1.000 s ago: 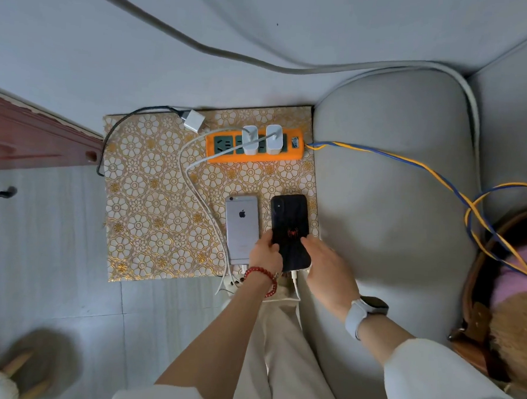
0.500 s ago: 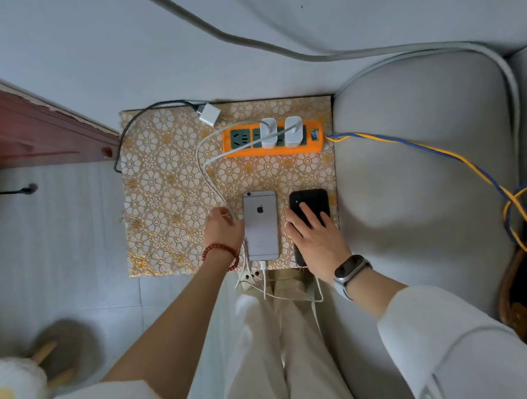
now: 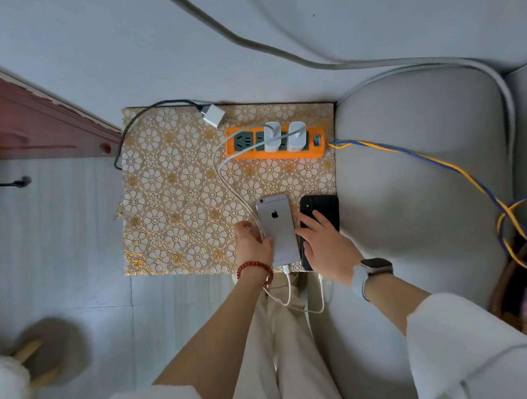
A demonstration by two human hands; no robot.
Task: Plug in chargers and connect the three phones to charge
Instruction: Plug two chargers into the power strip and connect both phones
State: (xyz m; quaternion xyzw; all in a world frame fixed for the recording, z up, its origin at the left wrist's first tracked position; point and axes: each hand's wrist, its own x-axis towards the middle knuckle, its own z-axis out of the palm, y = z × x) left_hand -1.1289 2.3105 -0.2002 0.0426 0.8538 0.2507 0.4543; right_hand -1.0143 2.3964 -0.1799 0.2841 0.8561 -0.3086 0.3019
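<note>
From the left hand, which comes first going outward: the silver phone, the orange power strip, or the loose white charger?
1. Silver phone with the apple logo, right beside the left hand.
2. Orange power strip, further up the mat.
3. Loose white square charger, top edge, roughly as far.

The mat (image 3: pixel 176 201) is gold with white flower outlines all over. At its far edge sits a bright orange power strip (image 3: pixel 274 142) with dark green sockets and two white chargers (image 3: pixel 285 136). Nearer on the mat: a silver phone (image 3: pixel 277 227) and a black phone (image 3: pixel 321 211). Red bead bracelet (image 3: pixel 254 267), white watch band (image 3: pixel 360 279).
</note>
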